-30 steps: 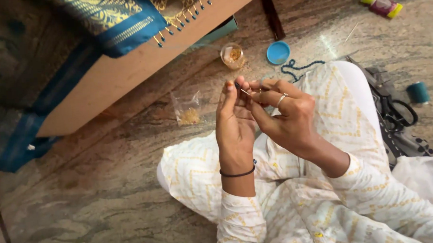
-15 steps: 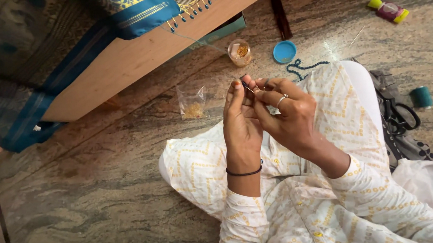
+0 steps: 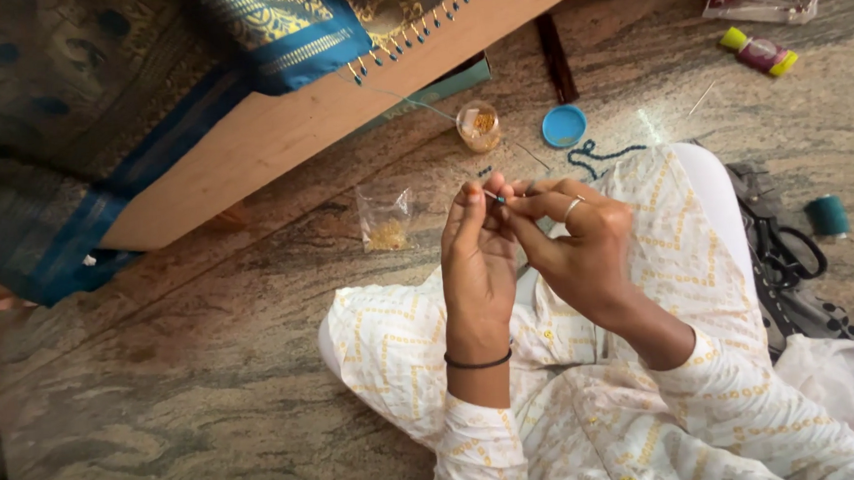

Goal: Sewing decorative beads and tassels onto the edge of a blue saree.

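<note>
Two hands meet just below the wooden frame (image 3: 340, 117), and I take that frame as my landmark. My left hand (image 3: 477, 257) has its grip pinched together at the fingertips on a small blue-green bead (image 3: 500, 198); the right hand (image 3: 576, 246), wearing a ring, closes thumb and forefinger against the same spot. Whether it grips a needle I cannot tell. A thin thread (image 3: 408, 98) runs from the frame's beaded edge down toward the fingertips. Just under the frame stand a small jar of gold beads (image 3: 479, 126) and a blue lid (image 3: 564, 125); a clear bead packet (image 3: 386, 218) lies on the floor (image 3: 179, 384). Black scissors (image 3: 788, 252) lie well right of the frame.
</note>
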